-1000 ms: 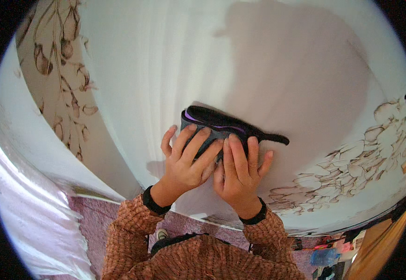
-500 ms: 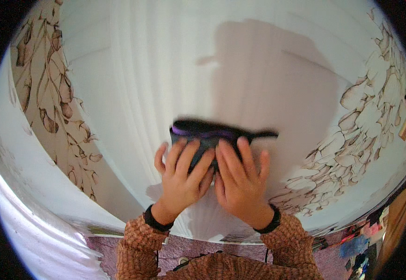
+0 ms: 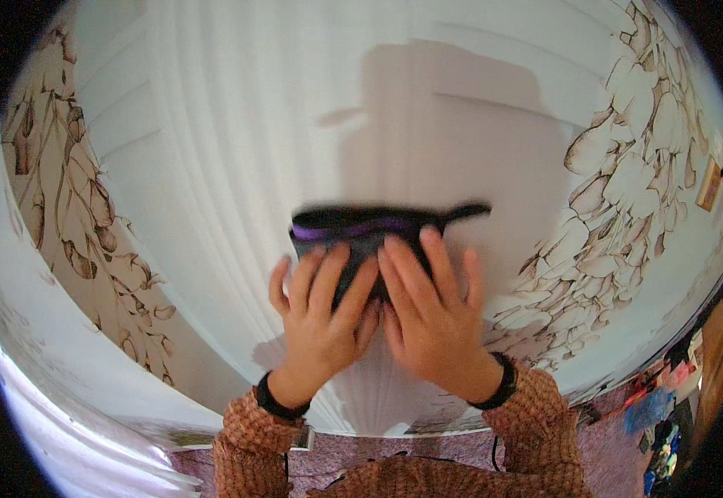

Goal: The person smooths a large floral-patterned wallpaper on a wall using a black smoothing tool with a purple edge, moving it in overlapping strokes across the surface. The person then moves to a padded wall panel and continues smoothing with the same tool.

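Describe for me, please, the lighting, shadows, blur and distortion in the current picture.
In the head view, a broad shadow darkens the pale surface beyond the dark pouch, while white fabric glares at lower left; also in the head view, the black strap looks blurred and fisheye distortion bows the surface's edges.

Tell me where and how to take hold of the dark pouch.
Probably by the black strap, pinched from the person's right: it juts free past the right end of the dark pouch, while the left hand and right hand cover much of the near side.
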{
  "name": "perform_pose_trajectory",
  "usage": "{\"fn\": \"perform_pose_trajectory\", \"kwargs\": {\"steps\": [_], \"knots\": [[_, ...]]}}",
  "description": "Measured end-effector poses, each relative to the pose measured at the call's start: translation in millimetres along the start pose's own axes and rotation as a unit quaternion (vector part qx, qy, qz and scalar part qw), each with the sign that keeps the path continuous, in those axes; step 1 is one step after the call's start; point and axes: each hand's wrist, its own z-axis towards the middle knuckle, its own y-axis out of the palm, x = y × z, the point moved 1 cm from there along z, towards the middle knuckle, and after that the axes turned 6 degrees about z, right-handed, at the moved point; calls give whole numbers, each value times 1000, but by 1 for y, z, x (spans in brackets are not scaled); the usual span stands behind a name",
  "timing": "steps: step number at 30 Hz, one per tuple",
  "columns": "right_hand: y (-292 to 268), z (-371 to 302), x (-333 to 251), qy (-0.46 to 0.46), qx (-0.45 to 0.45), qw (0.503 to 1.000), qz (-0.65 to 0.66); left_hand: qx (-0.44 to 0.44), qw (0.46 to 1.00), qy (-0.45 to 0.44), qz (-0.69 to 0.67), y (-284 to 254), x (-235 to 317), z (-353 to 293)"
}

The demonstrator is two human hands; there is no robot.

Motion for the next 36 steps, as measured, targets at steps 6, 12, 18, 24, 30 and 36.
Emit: {"fn": "perform_pose_trajectory", "kwargs": {"steps": [6, 12, 18, 24, 30, 36], "knots": [[-13, 42, 17, 14, 79, 997, -21, 72, 997, 22, 8, 1, -9, 56], [-6, -2, 5, 3, 6, 1000, -28, -34, 999, 21, 2, -6, 9, 2], [-17, 8, 10, 21, -2, 1000, 5, -25, 999, 19, 22, -1, 4, 16], [-7, 35, 15, 24, 126, 990, 53, 28, 998, 9, 57, 5, -7, 45], [1, -24, 1, -4, 96, 995, -9, -21, 992, 97, 73, 3, 11, -28], [-1, -1, 2, 2, 85, 994, 65, -45, 996, 38, 62, -2, -4, -4]]}}
